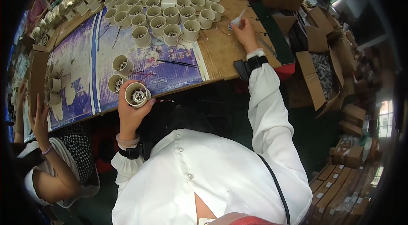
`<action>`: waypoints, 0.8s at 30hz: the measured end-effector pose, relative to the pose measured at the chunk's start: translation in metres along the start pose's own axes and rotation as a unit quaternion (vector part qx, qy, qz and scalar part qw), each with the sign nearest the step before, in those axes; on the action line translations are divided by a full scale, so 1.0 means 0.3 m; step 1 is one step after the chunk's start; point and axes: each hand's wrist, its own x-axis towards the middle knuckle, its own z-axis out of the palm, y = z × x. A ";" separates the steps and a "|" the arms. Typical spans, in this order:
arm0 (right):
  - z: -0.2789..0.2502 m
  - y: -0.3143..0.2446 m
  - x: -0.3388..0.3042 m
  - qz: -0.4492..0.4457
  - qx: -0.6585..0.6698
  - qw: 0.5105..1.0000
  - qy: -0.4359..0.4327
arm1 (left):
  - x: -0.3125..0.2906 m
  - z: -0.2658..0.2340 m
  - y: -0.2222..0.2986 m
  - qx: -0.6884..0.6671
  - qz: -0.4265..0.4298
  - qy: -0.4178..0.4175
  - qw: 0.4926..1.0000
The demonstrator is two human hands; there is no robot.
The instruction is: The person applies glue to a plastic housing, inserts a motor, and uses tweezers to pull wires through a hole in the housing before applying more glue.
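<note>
My left hand (129,116) is closed round a cream cylindrical housing (137,95) at the table's front edge. Its open top faces up and shows small parts inside, and thin red and white leads (165,100) stick out to the right. Two similar housings, one upright (123,65) and one close by my fingers (117,83), stand just beyond. Over the right part of the table, my right hand (245,33) is closed on a small white tapered tube (239,19) with its thin tip pointing up. My fingers partly hide its body.
Many cream housings (171,32) crowd the table's far side. A thin dark rod (177,63) lies on the purple printed sheet (170,74). At left, a co-worker's hand (40,118) touches an upright cardboard piece (37,78). Open cartons (312,82) stand at right.
</note>
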 end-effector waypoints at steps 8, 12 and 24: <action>-0.060 -0.379 -0.181 -0.001 0.189 0.963 -0.195 | -0.007 -0.025 0.018 -0.020 -0.015 0.075 0.997; -0.074 -0.601 -0.446 -0.001 0.314 0.906 -0.284 | 0.025 -0.026 0.070 -0.009 -0.031 0.118 0.992; 0.011 -0.688 -0.642 0.217 0.589 0.680 -0.378 | -0.005 -0.068 0.115 -0.244 -0.047 0.073 0.966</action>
